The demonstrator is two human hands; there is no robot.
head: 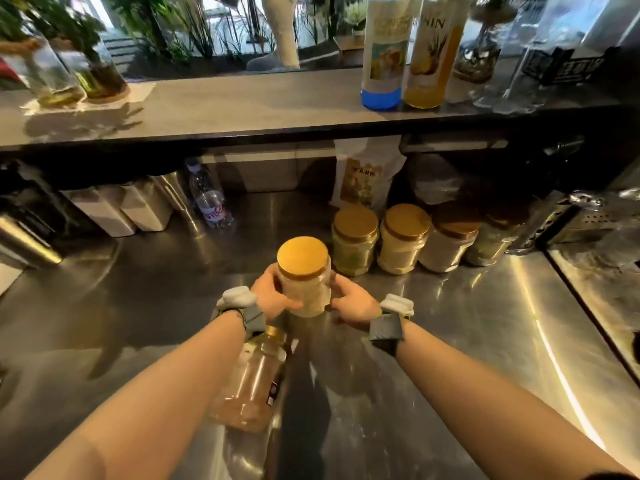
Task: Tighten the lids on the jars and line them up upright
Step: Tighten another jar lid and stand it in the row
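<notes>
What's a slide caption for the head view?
Both hands, left hand and right hand, hold an upright gold-lidded jar beside four lined-up jars; another jar lies sideways.

a steel counter (467,358) carries everything here. at its back four gold-lidded jars (403,239) stand upright in a row, each just beside the next. left of them an upright jar with a yellow lid (304,275) sits, or is perhaps held just above the steel. nearer the camera another jar (251,382) lies on its side. a clear plastic bottle (209,195) and white cartons (121,209) stand at the back left, a paper bag (365,174) behind the row, a perforated metal rack (575,220) at right
</notes>
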